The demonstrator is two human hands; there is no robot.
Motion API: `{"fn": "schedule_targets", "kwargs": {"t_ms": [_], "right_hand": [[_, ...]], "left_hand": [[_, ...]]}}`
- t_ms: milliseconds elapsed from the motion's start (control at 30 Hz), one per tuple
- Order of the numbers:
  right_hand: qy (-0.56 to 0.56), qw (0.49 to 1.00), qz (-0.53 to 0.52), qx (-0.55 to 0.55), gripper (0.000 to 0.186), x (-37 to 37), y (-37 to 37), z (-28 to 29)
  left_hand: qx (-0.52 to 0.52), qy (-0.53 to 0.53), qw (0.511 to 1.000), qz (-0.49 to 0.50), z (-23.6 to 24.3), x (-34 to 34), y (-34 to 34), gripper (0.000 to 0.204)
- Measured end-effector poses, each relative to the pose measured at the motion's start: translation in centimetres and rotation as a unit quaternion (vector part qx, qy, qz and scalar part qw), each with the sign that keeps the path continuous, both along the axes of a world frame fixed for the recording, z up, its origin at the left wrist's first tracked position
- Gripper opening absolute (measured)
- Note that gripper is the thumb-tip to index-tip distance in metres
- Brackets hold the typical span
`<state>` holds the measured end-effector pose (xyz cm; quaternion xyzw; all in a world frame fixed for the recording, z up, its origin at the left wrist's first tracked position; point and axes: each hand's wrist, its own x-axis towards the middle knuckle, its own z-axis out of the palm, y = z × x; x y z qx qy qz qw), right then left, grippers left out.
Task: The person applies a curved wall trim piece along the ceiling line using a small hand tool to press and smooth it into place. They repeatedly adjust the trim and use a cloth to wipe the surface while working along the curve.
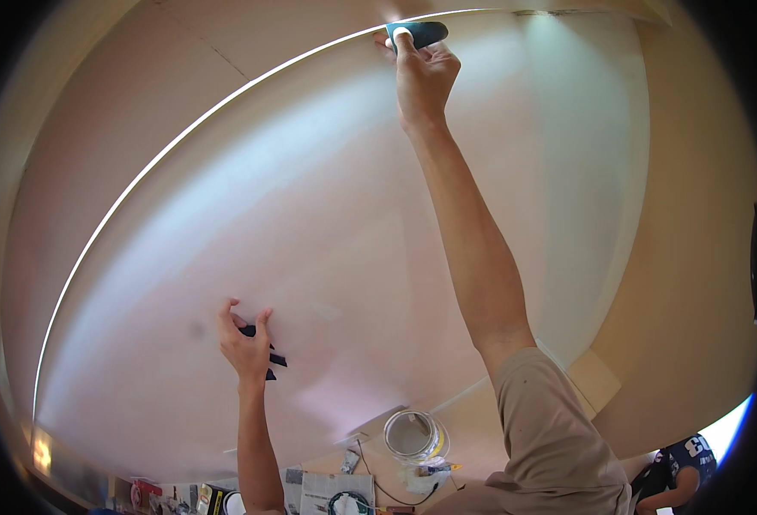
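My right hand [425, 73] is high at the upper middle, gripping a dark teal rounded tool [430, 34] against the pale curved surface [352, 215], beside a thin glowing strip [250, 84]. Part of the tool is hidden by my fingers. My left hand [245, 343] is lower left on the same surface, thumb and index finger curved and apart, with several flat black pieces [277, 360] in or behind it; how it grips them is partly hidden.
Along the bottom are a white bucket [409, 433], a grey board [327, 489] with tools, cables and other clutter. A co-worker [687, 468] in a dark shirt is at the lower right. Beige panels [687, 257] curve around the right side.
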<state>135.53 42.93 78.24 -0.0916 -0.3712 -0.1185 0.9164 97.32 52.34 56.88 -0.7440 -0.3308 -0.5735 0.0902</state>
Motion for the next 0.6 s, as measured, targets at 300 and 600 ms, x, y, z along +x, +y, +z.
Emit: {"fn": "schedule_targets", "kwargs": {"t_ms": [300,600], "right_hand": [[0.003,1.000,-0.016,0.003,0.012,0.3,0.2,0.0],[0.039,0.995,-0.049,-0.075,0.014,0.9,-0.4,0.2]], "left_hand": [[-0.006,0.006,1.000,0.011,0.0,0.0,-0.1,0.056],[0.023,0.017,1.000,0.004,0.1,0.1,-0.1,0.055]]}}
